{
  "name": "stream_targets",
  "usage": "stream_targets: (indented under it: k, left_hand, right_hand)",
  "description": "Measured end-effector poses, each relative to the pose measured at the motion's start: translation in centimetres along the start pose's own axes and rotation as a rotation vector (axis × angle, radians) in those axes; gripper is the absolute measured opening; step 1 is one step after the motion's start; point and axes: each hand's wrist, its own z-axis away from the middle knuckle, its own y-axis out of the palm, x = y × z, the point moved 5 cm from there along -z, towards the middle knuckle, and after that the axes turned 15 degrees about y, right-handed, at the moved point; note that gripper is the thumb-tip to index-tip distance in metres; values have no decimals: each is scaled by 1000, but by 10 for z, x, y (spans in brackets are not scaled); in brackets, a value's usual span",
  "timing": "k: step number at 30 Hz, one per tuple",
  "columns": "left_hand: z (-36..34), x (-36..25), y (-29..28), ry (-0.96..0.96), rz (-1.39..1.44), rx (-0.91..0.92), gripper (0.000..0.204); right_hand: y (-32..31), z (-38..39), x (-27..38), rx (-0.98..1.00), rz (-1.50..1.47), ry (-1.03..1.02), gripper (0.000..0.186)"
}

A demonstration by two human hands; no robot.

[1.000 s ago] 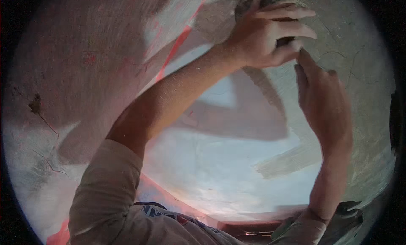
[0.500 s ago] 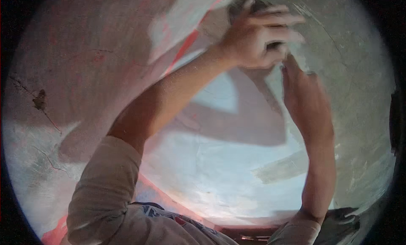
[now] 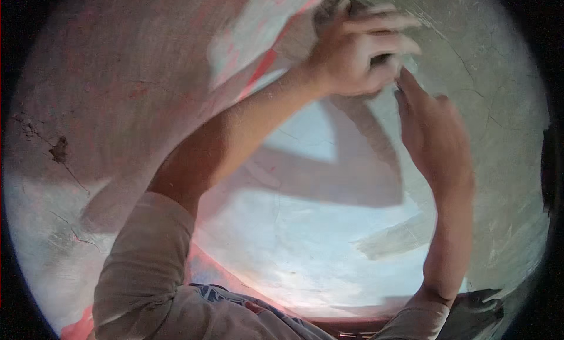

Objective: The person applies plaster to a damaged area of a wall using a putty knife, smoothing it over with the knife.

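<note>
Head view: left hand (image 3: pixel 352 52) fingers curl around a dark object (image 3: pixel 335 8).

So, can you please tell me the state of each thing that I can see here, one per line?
left hand: raised, fingers curled around a dark object, blurred.
dark object: mostly hidden in the left hand, kind unclear.
right hand: raised, open, fingers straight, fingertips beside the left hand.
wall: plastered, cracked, partly in shadow.
grey patch: darker smear on the wall.
</note>
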Motion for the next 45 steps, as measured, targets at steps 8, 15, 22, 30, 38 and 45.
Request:
stream_targets:
  k: [8, 15, 22, 30, 38, 45]
  left_hand:
    - [-3, 18, -6, 19, -34, -7, 30]
    - [0, 7, -6, -34, 113, -49, 31]
    - [4, -13, -1, 51, -19, 102, 37]
    - [13, -8, -3, 16, -48, 130, 39]
    - [12, -6, -6, 55, -97, 131, 35]
    - [14, -2, -14, 33, -76, 85, 34]
  right_hand:
    - [12, -13, 1, -88, -36, -48, 30]
    - [11, -13, 6, 41, -76, 36, 32]
    - [38, 5, 0, 55, -21, 65, 36]
    - [43, 5, -4, 60, 0, 57, 38]
    - [38, 3, -5, 63, 13, 33, 37]
    - [26, 9, -11, 62, 56, 30, 40]
